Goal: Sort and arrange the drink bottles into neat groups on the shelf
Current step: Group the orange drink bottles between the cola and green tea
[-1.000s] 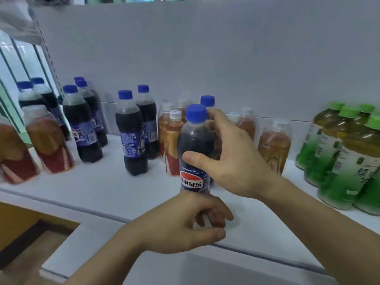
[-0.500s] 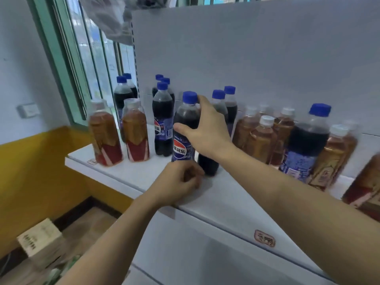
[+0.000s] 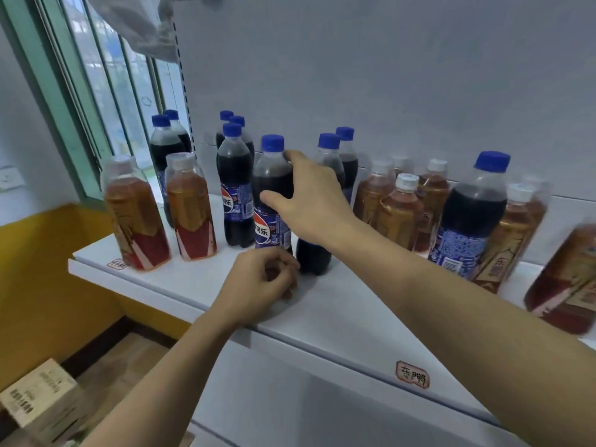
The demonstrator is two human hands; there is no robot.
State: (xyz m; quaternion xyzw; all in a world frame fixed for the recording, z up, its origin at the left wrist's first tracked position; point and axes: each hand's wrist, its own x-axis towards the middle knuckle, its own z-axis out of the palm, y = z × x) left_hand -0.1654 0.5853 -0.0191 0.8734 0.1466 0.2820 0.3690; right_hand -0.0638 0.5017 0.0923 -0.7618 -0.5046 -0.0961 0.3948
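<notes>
A cola bottle [image 3: 271, 175] with a blue cap and blue label stands on the white shelf [image 3: 338, 317], between two other cola bottles [image 3: 233, 175] [image 3: 314, 259]. My right hand [image 3: 309, 201] grips it from the right, thumb across its front and forefinger at its shoulder. My left hand [image 3: 261, 282] rests on the shelf just in front of the bottle's base, its fingers curled and holding nothing. More cola bottles stand behind. Two amber tea bottles [image 3: 135, 214] [image 3: 190, 211] stand at the shelf's left end. One cola bottle [image 3: 471, 214] stands among a cluster of tea bottles [image 3: 400, 214] on the right.
A large tea bottle [image 3: 564, 279] stands at the far right, near the front edge. The shelf's grey back panel [image 3: 387, 75] rises behind the bottles. A window [image 3: 96, 75] is on the left and a cardboard box [image 3: 35, 398] lies on the floor below.
My right hand has carried the cola bottle leftwards and it now stands among the other colas. My view has swung left with it. My left hand has stayed below the bottle.
</notes>
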